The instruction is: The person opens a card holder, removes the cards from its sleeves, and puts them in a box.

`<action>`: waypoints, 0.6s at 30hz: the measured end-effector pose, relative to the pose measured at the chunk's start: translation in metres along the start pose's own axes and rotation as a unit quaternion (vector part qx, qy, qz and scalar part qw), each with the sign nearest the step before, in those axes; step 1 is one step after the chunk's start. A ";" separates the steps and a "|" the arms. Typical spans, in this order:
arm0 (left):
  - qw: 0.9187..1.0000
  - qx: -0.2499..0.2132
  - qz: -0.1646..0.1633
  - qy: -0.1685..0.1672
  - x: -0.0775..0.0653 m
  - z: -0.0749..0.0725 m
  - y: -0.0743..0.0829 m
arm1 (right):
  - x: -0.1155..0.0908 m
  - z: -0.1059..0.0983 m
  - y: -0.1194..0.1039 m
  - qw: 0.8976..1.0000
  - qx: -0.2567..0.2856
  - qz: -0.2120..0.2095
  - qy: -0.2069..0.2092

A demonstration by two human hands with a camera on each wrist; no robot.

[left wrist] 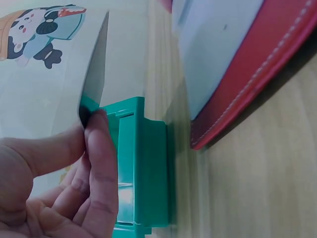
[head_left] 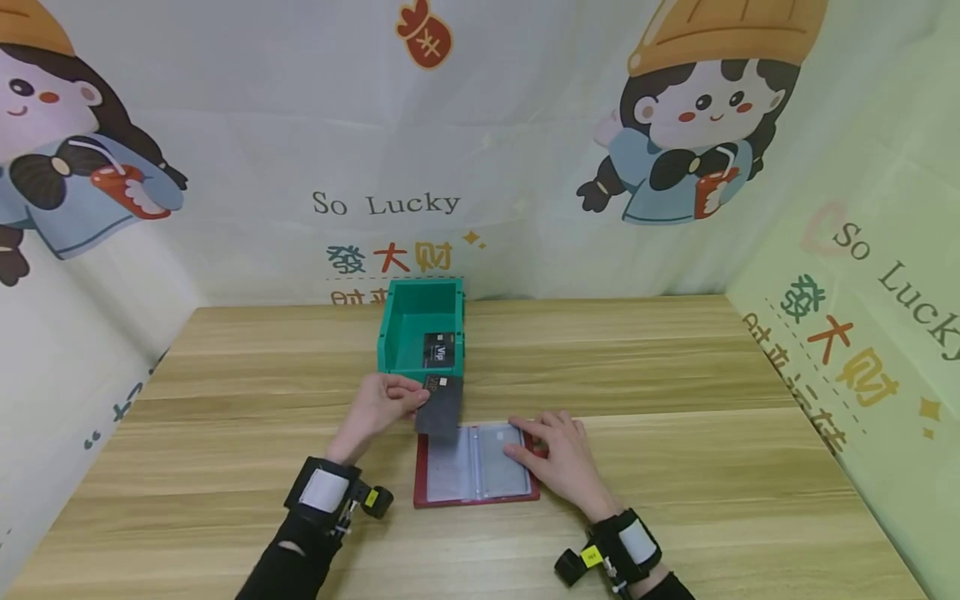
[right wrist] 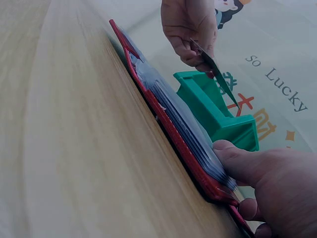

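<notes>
My left hand pinches a dark grey card between thumb and fingers, just in front of the green bin. The card's lower edge overlaps the top of an open red card holder in the head view. Clear plastic sleeves fill the holder, which lies spread on the table. At its right side rests my right hand, thumb on the sleeves and fingers at the upper right edge. In the right wrist view that thumb presses on the stacked sleeves.
A green plastic bin stands at the back of the wooden table, with a black card marked Vip inside. Printed cloth hangs behind and on both sides.
</notes>
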State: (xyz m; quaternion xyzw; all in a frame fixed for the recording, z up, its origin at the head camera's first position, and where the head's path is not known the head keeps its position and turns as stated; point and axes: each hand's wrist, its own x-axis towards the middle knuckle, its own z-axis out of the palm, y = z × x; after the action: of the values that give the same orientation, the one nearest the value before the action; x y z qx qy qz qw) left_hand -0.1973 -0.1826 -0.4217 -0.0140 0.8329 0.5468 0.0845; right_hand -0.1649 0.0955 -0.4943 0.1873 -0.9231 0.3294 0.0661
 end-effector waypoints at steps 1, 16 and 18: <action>1.000 0.001 0.004 0.010 0.001 0.000 0.001 | 0.000 0.000 0.000 1.000 0.000 0.001 -0.002; 0.986 0.054 0.042 0.150 0.024 0.007 0.008 | -0.001 0.001 0.001 1.000 -0.009 -0.009 0.007; 0.983 0.067 0.053 0.163 0.027 0.007 0.010 | -0.001 0.001 0.001 1.000 -0.011 -0.009 0.006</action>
State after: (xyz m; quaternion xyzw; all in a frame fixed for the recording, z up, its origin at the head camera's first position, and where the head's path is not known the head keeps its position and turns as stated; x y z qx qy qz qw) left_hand -0.2243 -0.1705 -0.4196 -0.0527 0.8699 0.4837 -0.0809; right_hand -0.1648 0.0960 -0.4957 0.1922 -0.9247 0.3195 0.0770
